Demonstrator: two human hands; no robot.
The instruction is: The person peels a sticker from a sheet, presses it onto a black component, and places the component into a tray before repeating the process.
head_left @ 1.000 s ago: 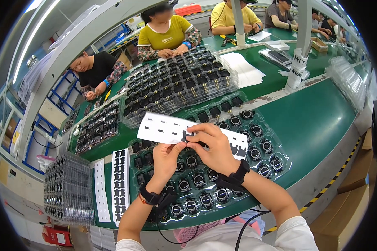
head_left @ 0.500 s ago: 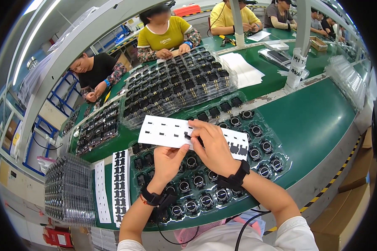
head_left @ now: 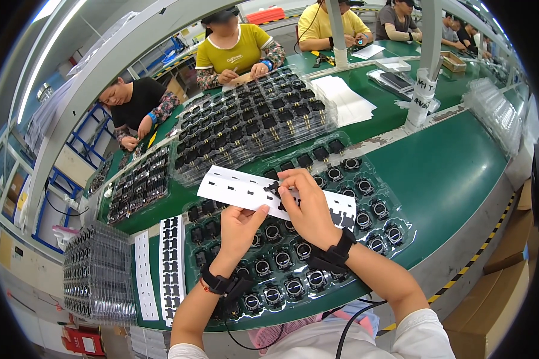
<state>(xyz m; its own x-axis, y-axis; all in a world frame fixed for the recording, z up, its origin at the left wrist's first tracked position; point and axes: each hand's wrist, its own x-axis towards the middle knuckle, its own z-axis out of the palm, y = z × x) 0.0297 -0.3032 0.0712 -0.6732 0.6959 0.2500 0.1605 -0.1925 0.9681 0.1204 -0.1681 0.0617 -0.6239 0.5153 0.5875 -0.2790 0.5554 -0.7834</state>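
My left hand (head_left: 242, 230) pinches the lower edge of a white backing sheet (head_left: 224, 184), thumb on top. The sheet has small black marks on its left part and several black die-cut stickers (head_left: 343, 219) at its right end. Between thumb and fingertips, my right hand (head_left: 308, 206) holds a black sticker (head_left: 273, 188), raised at the sheet's surface. Whether it is fully free of the sheet is hidden by the fingers. Below both hands lies a clear plastic tray (head_left: 408, 234) of black square parts with round silver-ringed tops (head_left: 282, 258).
Left of the tray lie a sheet full of black stickers (head_left: 172, 263) and a mostly bare white sheet (head_left: 145, 275). Stacked clear trays (head_left: 99, 278) stand at the left edge. Filled trays (head_left: 254, 116) sit beyond my hands. A grey post (head_left: 424, 99) rises at right; co-workers sit across.
My right hand has drawn the black sticker up from the sheet, so more of it shows at the fingertips. The left hand keeps its hold, and the sheet has bent slightly.
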